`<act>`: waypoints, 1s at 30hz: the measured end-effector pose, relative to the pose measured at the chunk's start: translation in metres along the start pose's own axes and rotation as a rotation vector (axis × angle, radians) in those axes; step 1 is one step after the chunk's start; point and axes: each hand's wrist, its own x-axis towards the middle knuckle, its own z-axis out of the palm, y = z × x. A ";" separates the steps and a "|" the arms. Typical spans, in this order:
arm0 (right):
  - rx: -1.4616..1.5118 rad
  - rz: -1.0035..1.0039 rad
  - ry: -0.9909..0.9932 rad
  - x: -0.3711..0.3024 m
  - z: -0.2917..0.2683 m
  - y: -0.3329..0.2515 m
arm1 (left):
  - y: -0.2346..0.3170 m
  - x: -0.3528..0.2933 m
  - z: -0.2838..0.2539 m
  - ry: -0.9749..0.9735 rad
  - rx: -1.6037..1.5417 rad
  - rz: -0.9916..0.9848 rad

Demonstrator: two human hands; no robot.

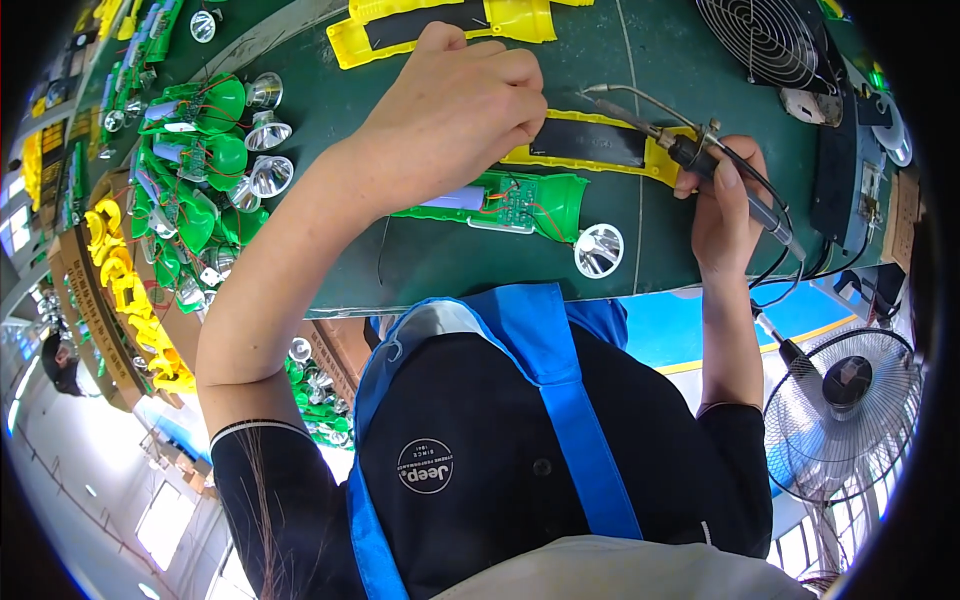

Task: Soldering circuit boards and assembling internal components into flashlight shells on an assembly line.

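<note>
In my right hand [727,205] is a soldering iron [690,152] with a thin metal feed tube along it, its tip pointing left over a yellow casing half [655,163] with a black panel. My left hand [465,112] is closed, fingers curled, at that casing's left end; whatever it pinches is hidden. Below it lies a green flashlight casing half [562,203], partly covered by my left wrist. It holds a purple-blue cell [458,198], a green circuit board [517,203] and thin red wires. At its right end sits a silver reflector [599,250].
Another yellow casing half [350,45] lies beyond my left hand. Several wired green casings [225,100] with reflectors crowd the left, near yellow parts [125,290]. A round-grilled black fan [765,38] stands far right; a larger wire-caged fan [845,385] is off the table's near right edge.
</note>
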 end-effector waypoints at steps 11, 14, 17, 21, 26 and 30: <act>0.045 -0.112 0.009 -0.003 -0.002 0.013 | 0.000 -0.002 -0.007 -0.076 -0.062 -0.018; 0.077 -0.167 0.034 -0.007 -0.011 0.016 | -0.004 -0.014 -0.009 0.079 -0.234 -0.049; 0.064 -0.256 0.121 -0.004 -0.012 0.013 | 0.016 -0.041 -0.010 0.361 -0.204 -0.076; 0.113 -0.260 0.090 0.012 0.009 0.010 | 0.038 -0.046 0.019 0.518 -0.219 -0.104; 0.135 -0.179 0.150 0.016 0.033 0.011 | 0.053 -0.029 0.033 0.620 0.084 0.019; 0.278 -0.148 0.071 0.007 0.056 0.015 | 0.059 -0.007 0.043 0.657 0.201 -0.047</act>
